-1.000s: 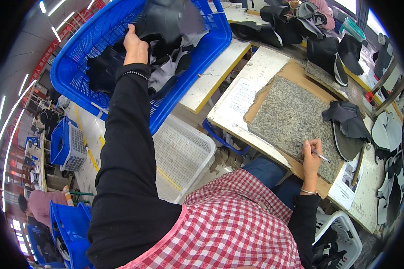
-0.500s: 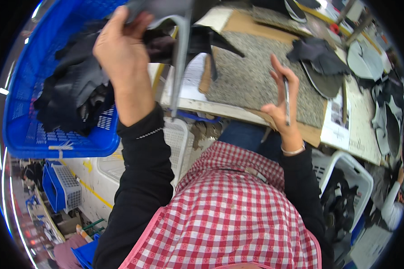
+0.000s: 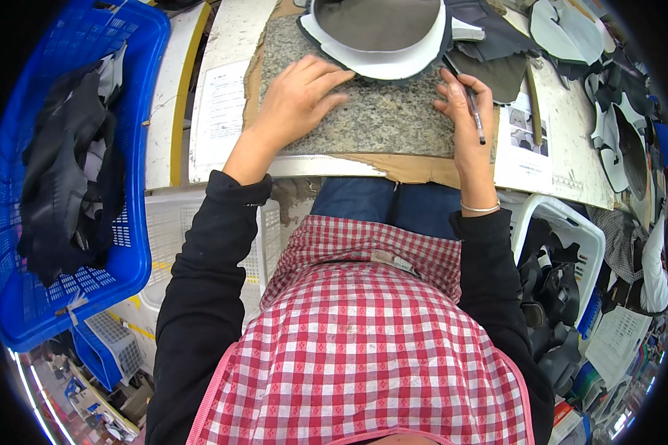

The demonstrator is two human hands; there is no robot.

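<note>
A curved shoe-upper piece (image 3: pixel 382 65), dark inside with a broad white edge, lies on a speckled grey slab (image 3: pixel 371 122) at the top of the head view. My left hand (image 3: pixel 297 100) is at its near left side, fingers loosely stretched and apart. Nothing shows in that hand, and its fingertips are close to the white edge; whether they touch it I cannot tell. On the other side, my right hand (image 3: pixel 467 107) holds a slim pen (image 3: pixel 476 111) pointing down toward me. Its fingertips are near the piece's right edge.
On the left stands a blue basket (image 3: pixel 137 259) with black pieces (image 3: pixel 67 170). Dark cut pieces (image 3: pixel 490 70) and a printed sheet (image 3: pixel 525 141) lie right of the slab; another sheet (image 3: pixel 219 111) lies left. A white crate (image 3: pixel 594 245) stands below the table's right side.
My left hand has left the blue basket's side, where it held up a dark piece, and is now over the slab, no longer gripping. The right hand still holds the pen. The view has shifted.
</note>
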